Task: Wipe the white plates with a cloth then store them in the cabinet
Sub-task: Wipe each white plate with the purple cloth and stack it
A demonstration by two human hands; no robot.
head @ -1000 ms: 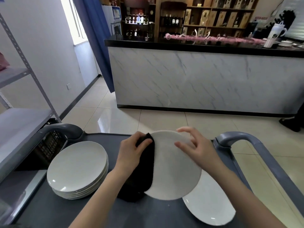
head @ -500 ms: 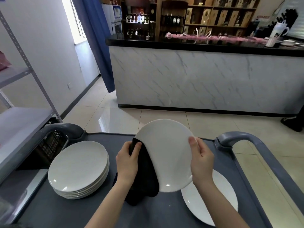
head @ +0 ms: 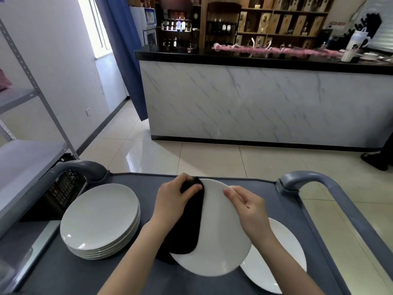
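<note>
On the grey cart, which has a smooth matte top and a raised lip, a stack of plates sits at the left, all round and glossy white. One single plate lies flat at the right. Between them the held plate sits over the cart. The left grip clutches a soft black cloth against its left edge, and the right grip pinches its far rim.

Count, by kind. Round white ceramic plates: one held plate in the fingers; one flat plate right of the fingers; one plate stack left of them, five or six rims visible. One black fabric cloth, under the left fingers.
</note>
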